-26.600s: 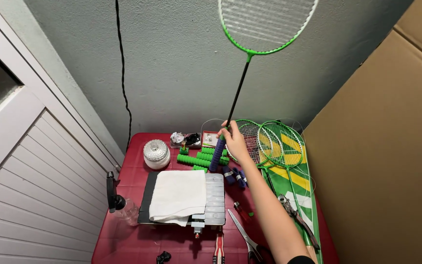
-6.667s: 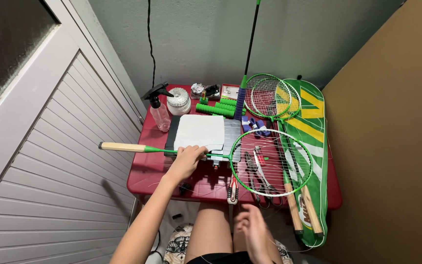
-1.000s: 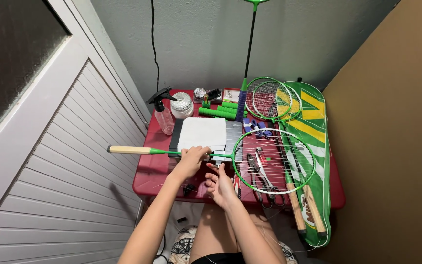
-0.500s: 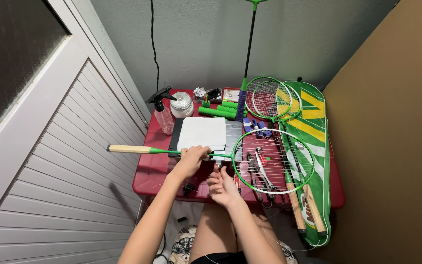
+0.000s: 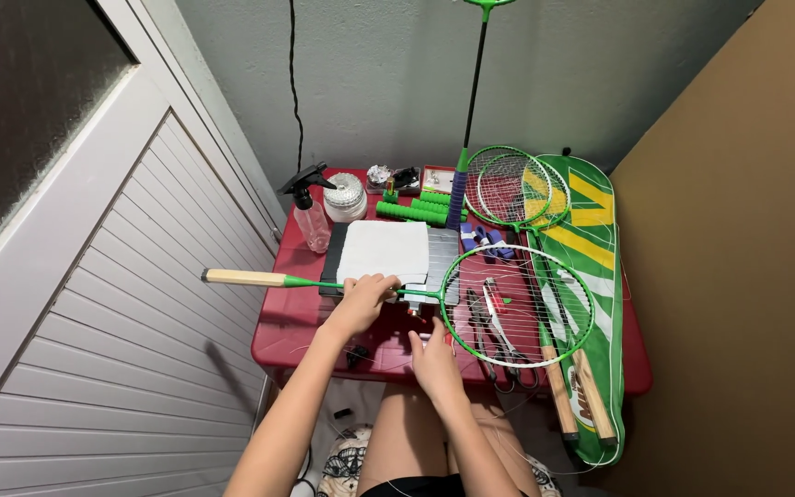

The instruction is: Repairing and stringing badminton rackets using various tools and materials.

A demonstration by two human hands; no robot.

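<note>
Left hand (image 5: 363, 299): clamped around the thin green shaft of the badminton racket (image 5: 517, 306), just left of its head.
Racket position: lies flat across the red tabletop (image 5: 301, 324); the wooden handle (image 5: 243, 277) overhangs the left edge, and the head rests over pliers and cutters (image 5: 489, 322).
Right hand (image 5: 434, 354): at the near edge of the tabletop, just below the head's rim; the fingers look loosely curled, and I cannot tell whether they pinch anything.
Nearby: white cloth (image 5: 384, 251) on a grey block, spray bottle (image 5: 307, 212), green grip rolls (image 5: 420, 208), further rackets on a green-and-yellow cover (image 5: 600, 267).
Risk: the overhanging handle could tip the racket off if the left hand loosens; loose string near the head could snag on the tools beneath.
Hard to see: a possible thin string by the right hand; small items at the back are too small to name; one upright racket's head is cut off at the top.
</note>
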